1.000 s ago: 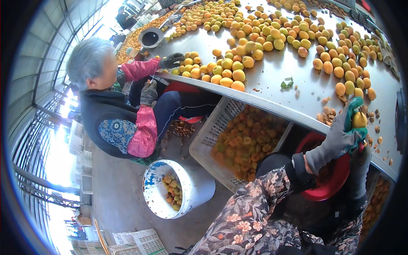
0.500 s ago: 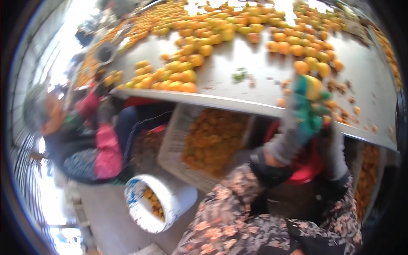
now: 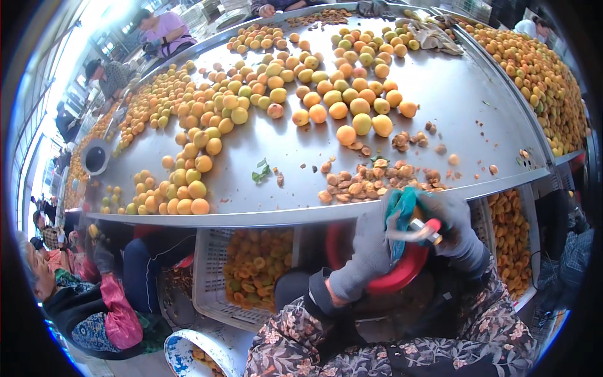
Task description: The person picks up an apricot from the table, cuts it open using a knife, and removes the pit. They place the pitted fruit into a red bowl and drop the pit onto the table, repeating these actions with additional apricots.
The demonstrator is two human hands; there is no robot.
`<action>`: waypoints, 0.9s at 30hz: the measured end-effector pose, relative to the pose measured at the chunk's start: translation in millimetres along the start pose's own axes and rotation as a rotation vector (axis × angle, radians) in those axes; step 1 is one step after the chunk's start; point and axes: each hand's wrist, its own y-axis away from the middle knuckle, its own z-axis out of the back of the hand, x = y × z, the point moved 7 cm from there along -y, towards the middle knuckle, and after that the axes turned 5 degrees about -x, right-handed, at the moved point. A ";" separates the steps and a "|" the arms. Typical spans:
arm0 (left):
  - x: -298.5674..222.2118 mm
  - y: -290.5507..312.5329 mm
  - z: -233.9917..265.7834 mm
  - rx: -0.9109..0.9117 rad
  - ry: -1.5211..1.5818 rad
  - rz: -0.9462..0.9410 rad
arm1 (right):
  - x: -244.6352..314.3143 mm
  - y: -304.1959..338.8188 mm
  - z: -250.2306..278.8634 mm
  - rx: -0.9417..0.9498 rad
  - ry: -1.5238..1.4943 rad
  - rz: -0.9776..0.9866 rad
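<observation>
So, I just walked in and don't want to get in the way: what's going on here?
Someone has both gloved hands together at the table's near edge, the left hand beside the right hand, with a small tool between them; which hand grips it is hard to tell. A red basin sits below. Whole fruit is spread over the table, with pits piled near the hands. Under the table, a crate holds cut fruit.

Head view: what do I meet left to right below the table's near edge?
Co-worker's pink sleeve → white slatted crate → left gloved hand → right gloved hand → pile of orange fruit.
</observation>
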 end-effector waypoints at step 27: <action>4.5 -27.0 43.5 -0.410 0.084 -0.029 | -33.1 22.7 -45.2 -0.258 -1.282 -0.971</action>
